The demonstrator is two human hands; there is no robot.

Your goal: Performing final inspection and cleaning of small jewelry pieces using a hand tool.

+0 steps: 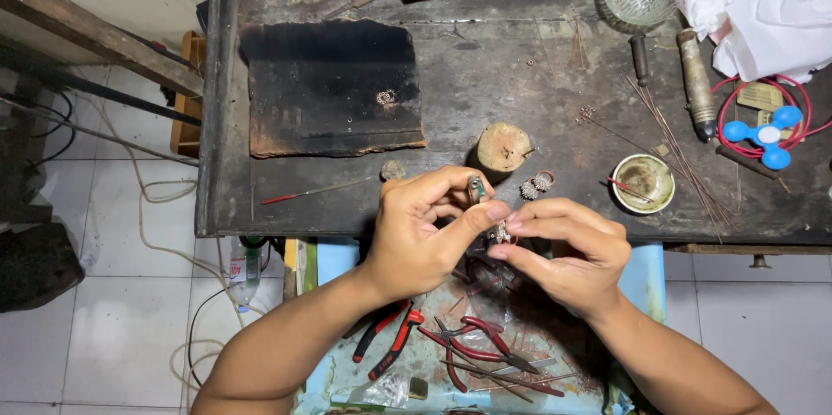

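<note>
Spanning most of the view is a dark, scorched workbench (520, 77), on which a charred black block (329, 86) is laid at the left, with a small filigree piece (386, 97) resting on it. Below the bench edge, a lower tray (347, 372) is seen, strewn with red-handled pliers (472, 346). At the bench's near edge the two hands are brought together. The left hand (425, 229) is closed, with a small metal-tipped tool (476, 187) gripped between thumb and forefinger. The right hand (568, 250) is pinched shut on a tiny silver ornament (500, 232), which is held just under the left thumb, above the tray. A fine fitting or adjusting step appears to be in hand. For the next move, a steady pinch and a very small, exact placement of the tool tip are judged to be needed. Two similar small pieces (536, 184) are left beside a wooden stump (503, 146).
</note>
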